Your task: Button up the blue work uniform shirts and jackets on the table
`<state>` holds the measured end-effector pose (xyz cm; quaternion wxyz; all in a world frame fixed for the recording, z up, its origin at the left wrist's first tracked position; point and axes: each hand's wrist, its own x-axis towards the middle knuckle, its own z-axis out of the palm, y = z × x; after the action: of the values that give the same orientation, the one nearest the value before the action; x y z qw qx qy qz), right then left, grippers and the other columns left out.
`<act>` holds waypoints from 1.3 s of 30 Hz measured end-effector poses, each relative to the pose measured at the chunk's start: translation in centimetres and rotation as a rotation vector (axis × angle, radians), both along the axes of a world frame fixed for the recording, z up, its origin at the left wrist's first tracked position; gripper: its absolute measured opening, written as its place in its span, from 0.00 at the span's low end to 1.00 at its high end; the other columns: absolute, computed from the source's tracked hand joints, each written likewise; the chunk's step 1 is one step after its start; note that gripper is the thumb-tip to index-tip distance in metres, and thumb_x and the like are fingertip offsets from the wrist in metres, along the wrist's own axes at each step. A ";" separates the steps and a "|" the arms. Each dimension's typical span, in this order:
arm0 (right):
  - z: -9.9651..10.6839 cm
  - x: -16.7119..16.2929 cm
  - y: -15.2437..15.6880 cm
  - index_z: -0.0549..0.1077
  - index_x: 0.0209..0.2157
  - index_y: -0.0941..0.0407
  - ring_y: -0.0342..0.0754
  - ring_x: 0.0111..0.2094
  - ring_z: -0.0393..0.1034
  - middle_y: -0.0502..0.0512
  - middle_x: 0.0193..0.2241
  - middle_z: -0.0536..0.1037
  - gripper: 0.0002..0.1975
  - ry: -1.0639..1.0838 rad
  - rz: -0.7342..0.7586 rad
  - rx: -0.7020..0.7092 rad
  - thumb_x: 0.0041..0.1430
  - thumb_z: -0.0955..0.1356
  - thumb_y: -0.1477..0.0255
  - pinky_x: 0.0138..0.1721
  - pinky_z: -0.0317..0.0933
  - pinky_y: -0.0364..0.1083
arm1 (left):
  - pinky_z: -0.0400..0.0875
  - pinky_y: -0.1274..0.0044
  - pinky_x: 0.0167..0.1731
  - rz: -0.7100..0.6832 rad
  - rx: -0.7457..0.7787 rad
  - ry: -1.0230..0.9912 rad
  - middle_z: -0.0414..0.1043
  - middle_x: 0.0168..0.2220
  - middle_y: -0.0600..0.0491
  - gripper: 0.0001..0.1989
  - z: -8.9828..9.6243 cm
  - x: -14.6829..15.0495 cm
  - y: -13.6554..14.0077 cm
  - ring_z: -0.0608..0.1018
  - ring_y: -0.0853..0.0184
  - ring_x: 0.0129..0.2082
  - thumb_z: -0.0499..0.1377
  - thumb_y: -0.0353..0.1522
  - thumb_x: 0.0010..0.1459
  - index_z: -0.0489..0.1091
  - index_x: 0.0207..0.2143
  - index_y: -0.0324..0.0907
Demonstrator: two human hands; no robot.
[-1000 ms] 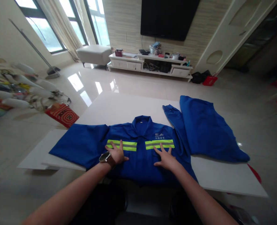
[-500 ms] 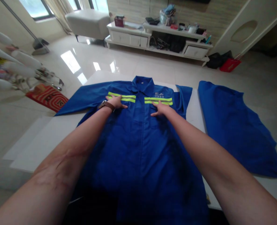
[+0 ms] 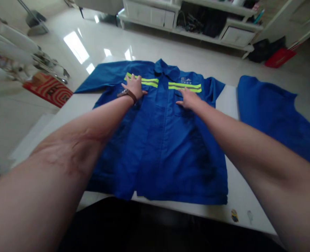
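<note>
A blue work jacket (image 3: 155, 140) lies front side up on the white table (image 3: 238, 189), its collar pointing away from me. Yellow-green reflective strips (image 3: 185, 86) cross its chest. My left hand (image 3: 134, 85), with a brown-strapped watch (image 3: 128, 93) at the wrist, rests spread over the strip on the left side of the chest. On the other side my right hand (image 3: 189, 98) lies just below the strip, near the chest pocket, its fingers apart. Neither hand grips the cloth.
Another blue garment (image 3: 275, 112) lies at the table's right. A red-and-tan paper bag (image 3: 48, 89) stands beyond the left edge, near a rack of white rolls (image 3: 10, 52). Across the tiled floor stand a white TV cabinet (image 3: 149, 15) and a red bag (image 3: 280, 57).
My view has tipped down, so the jacket's hem and the table's front edge now show. Both hands stay on the chest of the jacket, and the left fingers look more spread.
</note>
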<state>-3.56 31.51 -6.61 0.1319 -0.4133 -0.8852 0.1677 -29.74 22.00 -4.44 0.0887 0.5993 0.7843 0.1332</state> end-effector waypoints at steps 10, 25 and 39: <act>2.7 4.6 -36.6 0.75 0.51 0.54 0.59 0.52 0.66 0.60 0.48 0.76 0.29 -0.104 0.232 -0.096 0.52 0.76 0.52 0.50 0.64 0.53 | 0.68 0.72 0.59 -0.314 -0.142 -0.263 0.73 0.52 0.51 0.15 4.1 9.0 -34.8 0.74 0.62 0.54 0.62 0.32 0.60 0.73 0.50 0.48; 8.1 16.6 -32.2 0.58 0.27 0.49 0.49 0.27 0.68 0.48 0.23 0.65 0.20 1.122 -0.761 -0.357 0.53 0.59 0.47 0.29 0.68 0.48 | 0.49 0.54 0.72 -0.141 0.023 0.137 0.56 0.71 0.60 0.26 5.3 12.8 -55.3 0.51 0.53 0.74 0.54 0.32 0.62 0.69 0.62 0.59; 8.4 24.9 -25.7 0.64 0.33 0.53 0.42 0.25 0.67 0.44 0.27 0.72 0.14 1.722 -1.060 -0.473 0.46 0.69 0.63 0.23 0.62 0.40 | 0.58 0.70 0.68 -0.143 -0.283 -0.014 0.67 0.66 0.49 0.34 7.1 12.6 -41.5 0.68 0.61 0.66 0.57 0.26 0.51 0.67 0.63 0.46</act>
<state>21.36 5.85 1.81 0.6920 -0.5051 -0.1406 0.4962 -17.13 -19.54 2.69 0.1872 0.6344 0.7498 0.0189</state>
